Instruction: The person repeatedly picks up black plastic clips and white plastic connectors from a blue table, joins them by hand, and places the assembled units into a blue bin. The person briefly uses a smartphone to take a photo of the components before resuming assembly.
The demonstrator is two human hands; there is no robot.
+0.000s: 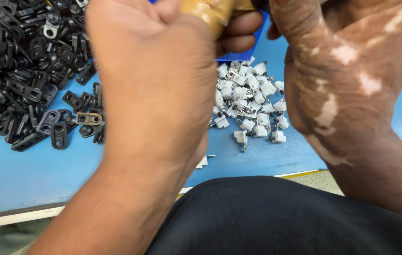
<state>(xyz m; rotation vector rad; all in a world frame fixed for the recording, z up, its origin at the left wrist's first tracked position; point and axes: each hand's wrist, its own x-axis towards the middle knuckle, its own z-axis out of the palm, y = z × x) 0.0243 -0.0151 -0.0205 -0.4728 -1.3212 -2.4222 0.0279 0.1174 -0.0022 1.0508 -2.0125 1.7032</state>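
My left hand [156,80] is raised close to the camera, its fingers curled around a tan, tape-wrapped handle [213,12] at the top edge. My right hand [347,71] is next to it, fingers bent toward the same spot; what it grips is hidden. Between and below the hands lies a heap of small white plastic parts with metal pins [250,101] on the blue table [31,174]. A large pile of black flat plastic links with holes [26,66] covers the table's left side. A blue object [241,54] shows behind my left fingers.
The table's pale front edge [17,218] runs across the lower left. My dark-clothed knee [276,217] fills the bottom middle. One stray white part [202,162] lies near the front edge. Bare blue surface shows in front of the black pile.
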